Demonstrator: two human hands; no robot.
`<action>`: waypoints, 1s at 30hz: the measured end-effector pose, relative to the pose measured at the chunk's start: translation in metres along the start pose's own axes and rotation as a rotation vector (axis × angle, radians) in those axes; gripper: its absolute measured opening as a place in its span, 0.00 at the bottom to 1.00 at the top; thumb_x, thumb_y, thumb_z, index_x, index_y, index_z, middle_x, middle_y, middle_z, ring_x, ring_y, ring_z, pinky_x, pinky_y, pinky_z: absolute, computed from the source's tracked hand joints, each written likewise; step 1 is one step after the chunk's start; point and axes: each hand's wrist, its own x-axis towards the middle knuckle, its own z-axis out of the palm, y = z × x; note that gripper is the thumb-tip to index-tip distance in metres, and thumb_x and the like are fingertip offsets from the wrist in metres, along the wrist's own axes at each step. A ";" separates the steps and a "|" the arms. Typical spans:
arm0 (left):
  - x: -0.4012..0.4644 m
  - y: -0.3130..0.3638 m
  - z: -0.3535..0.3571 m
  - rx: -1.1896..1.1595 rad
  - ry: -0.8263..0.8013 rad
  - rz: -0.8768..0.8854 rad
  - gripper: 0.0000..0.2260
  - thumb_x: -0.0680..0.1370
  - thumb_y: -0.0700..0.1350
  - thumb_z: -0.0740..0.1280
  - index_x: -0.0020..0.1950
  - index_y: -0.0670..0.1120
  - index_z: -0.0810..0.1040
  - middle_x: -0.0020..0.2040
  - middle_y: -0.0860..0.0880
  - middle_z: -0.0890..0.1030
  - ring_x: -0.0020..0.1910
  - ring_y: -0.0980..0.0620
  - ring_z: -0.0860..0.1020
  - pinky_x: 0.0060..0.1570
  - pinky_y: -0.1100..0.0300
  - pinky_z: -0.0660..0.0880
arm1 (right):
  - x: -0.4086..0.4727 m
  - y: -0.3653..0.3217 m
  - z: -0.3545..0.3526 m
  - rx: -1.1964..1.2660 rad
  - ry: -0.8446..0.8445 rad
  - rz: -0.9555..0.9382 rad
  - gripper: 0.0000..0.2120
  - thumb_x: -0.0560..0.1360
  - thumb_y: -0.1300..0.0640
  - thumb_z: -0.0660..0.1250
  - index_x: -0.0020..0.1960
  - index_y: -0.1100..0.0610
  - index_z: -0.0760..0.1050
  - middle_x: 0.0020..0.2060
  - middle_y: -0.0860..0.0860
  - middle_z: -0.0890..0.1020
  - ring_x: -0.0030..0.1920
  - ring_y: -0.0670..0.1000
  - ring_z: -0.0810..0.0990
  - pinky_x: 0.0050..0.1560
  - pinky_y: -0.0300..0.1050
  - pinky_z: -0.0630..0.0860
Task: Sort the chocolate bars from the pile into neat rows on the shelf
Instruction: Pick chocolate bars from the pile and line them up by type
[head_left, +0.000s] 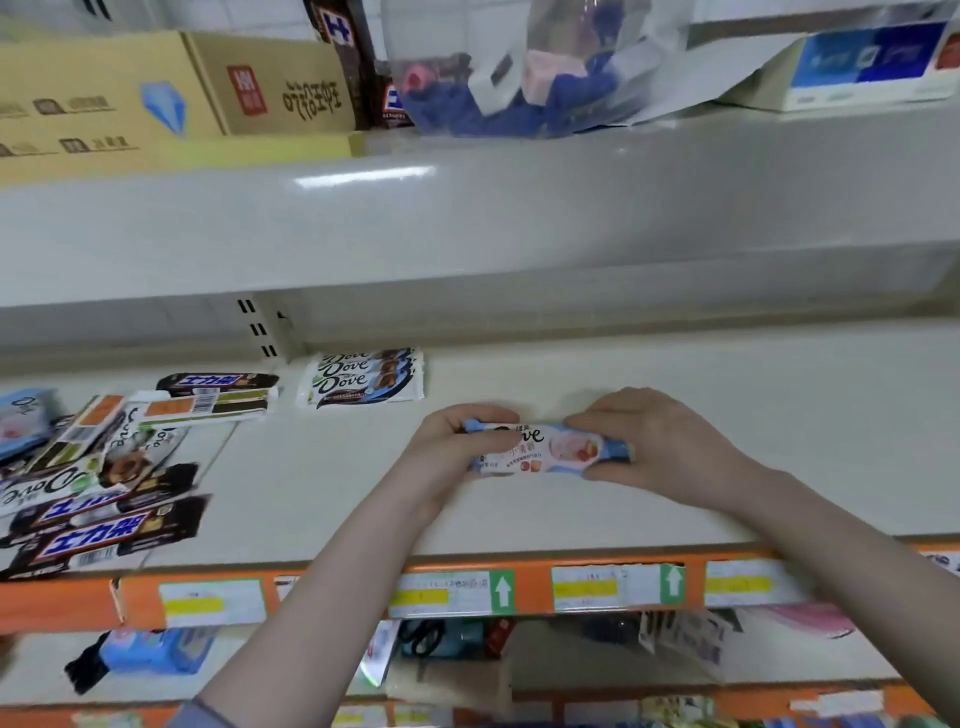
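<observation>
Chocolate bars are sorted on the shelf (675, 395), largest item noted first. Unsorted pile (98, 467) lies at 9 o'clock; a tidy white Dove stack (363, 378) sits at 11 o'clock. Both hands grip one light-blue Dove bar (545, 449) near centre: left hand (457, 441) pinching its left end, right hand (654, 441) its right. Recommended: lower it flat, long edge parallel to the shelf front, aligned with the stack, before letting go.

— Where's the pile (98, 478)?
— Left end of the shelf (727, 415), near its front edge.
— The stacked bars (363, 378)?
— Behind, against the back wall; another bar (545, 449) lies right, between both hands.
</observation>
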 end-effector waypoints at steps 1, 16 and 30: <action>0.001 0.000 0.001 -0.008 0.008 0.005 0.09 0.71 0.30 0.68 0.42 0.43 0.81 0.38 0.46 0.83 0.34 0.52 0.81 0.38 0.62 0.79 | 0.002 0.003 0.003 -0.003 -0.004 -0.013 0.20 0.63 0.49 0.71 0.53 0.56 0.79 0.41 0.52 0.83 0.40 0.54 0.81 0.40 0.45 0.78; 0.002 -0.022 -0.052 1.335 0.505 0.443 0.15 0.72 0.49 0.62 0.51 0.41 0.80 0.48 0.42 0.82 0.48 0.40 0.79 0.48 0.53 0.75 | 0.100 0.056 0.027 -0.026 -0.060 0.228 0.11 0.69 0.54 0.69 0.49 0.56 0.78 0.43 0.53 0.79 0.51 0.57 0.76 0.46 0.46 0.70; 0.003 -0.029 -0.052 1.430 0.442 0.393 0.16 0.72 0.51 0.60 0.47 0.41 0.80 0.44 0.42 0.81 0.44 0.40 0.78 0.42 0.52 0.75 | 0.141 0.081 0.049 0.033 -0.252 0.269 0.17 0.73 0.55 0.67 0.61 0.56 0.75 0.54 0.56 0.79 0.57 0.57 0.74 0.56 0.48 0.69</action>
